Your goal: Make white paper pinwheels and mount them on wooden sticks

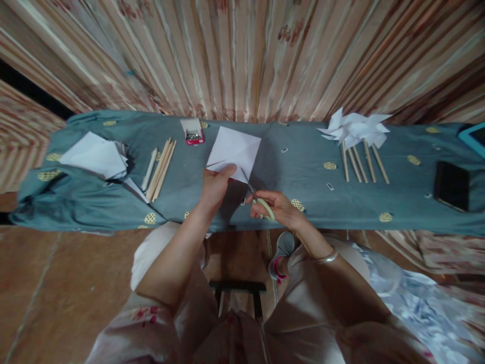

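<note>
while in the left hand, white paper in a pinch; in the curled right hand, scissors

A silver bangle circles the right wrist, I notice; the pale left sleeve bears reddish patterning, above pale trousers and a grey shoe with pink trim.
</note>
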The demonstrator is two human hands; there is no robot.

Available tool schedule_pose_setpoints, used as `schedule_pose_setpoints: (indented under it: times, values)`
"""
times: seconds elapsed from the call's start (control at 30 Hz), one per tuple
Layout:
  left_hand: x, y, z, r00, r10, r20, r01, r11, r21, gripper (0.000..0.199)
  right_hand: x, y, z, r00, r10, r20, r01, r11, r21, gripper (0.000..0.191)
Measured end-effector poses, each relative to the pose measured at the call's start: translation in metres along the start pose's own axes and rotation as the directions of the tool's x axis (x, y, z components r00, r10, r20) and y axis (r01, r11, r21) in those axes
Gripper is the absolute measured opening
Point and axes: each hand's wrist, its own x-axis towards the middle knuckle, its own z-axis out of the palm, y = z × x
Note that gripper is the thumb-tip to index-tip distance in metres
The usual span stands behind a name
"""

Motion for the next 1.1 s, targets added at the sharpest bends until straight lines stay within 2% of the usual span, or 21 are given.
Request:
schedule_pose_setpoints:
  times: [0.83, 1.1]
  values:
    - [0.0036, -0.0038, 0.0006, 0.999, 0.006, -0.041, -0.006, 1.000, 0.014, 0.024, 0.0041, 0.0086, -0.0018, 1.000, -0.013, -0.009, 0.013, 1.000, 0.008, 0.050]
    - [0.0008, -0.0038, 0.0016, 1.000, 0.006, 0.001, -0.006, 1.000, 0.011, 0.021, 0.0046, 0.0064, -0.0010, 1.000, 0.009, -0.029, -0.008, 0.999, 0.035, 0.050]
